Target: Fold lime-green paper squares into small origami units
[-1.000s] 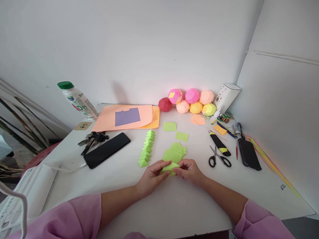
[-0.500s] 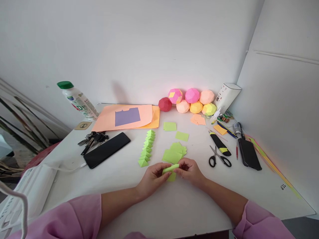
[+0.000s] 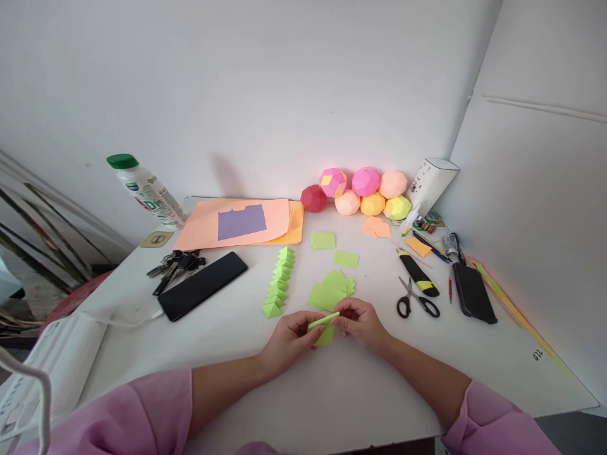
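Observation:
Between my two hands is a light green piece of paper, folded over along its upper edge. My left hand pinches its left end between thumb and fingers, and my right hand pinches the right end. Just beyond them lies a loose pile of flat green paper pieces. A row of folded green paper units stands to the left of the pile. Two further spots hold flat green pieces, one by the folder and one nearer.
Paper balls are stacked against the wall. Scissors, a cutter knife and a black phone lie on the right. A long black phone, keys, orange paper sheets and a bottle are on the left.
The folded edge of the green paper looks thinner and flatter, and more of its lower part shows. Both hands stay in nearly the same place, still gripping it.

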Demonstrator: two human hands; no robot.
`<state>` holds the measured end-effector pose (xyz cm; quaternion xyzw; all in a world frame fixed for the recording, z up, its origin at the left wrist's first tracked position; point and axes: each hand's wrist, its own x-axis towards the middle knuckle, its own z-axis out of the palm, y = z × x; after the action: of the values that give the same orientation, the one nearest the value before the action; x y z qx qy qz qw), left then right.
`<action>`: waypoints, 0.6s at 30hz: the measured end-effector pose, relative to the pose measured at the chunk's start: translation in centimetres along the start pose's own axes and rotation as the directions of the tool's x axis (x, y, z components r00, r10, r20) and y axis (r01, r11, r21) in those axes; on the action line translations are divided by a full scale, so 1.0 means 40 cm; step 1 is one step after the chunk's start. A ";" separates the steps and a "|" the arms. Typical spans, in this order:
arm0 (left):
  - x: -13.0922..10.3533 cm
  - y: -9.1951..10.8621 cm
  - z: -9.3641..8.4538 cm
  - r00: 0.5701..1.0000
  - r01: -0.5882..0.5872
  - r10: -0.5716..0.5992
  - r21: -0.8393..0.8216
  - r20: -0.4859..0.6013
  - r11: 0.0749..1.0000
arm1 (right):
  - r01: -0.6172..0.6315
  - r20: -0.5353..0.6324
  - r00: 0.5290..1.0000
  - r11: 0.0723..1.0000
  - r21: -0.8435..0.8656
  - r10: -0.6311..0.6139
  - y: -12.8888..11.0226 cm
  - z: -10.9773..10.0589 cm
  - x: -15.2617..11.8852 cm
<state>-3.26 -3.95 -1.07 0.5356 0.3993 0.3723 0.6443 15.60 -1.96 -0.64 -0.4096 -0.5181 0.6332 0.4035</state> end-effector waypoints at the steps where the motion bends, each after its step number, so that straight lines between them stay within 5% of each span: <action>1: -0.001 0.003 0.001 1.000 0.006 -0.006 0.005 -0.004 1.000 | 0.000 -0.001 1.000 1.000 0.002 0.000 -0.002 0.000 0.000; 18: 0.001 0.016 0.005 1.000 0.020 -0.020 0.036 -0.025 0.999 | -0.007 -0.005 1.000 1.000 -0.017 0.007 -0.003 -0.005 0.001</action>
<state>-3.07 -3.89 -0.44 0.5385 0.4192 0.3651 0.6333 15.78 -1.85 -0.55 -0.4164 -0.5210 0.6292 0.3992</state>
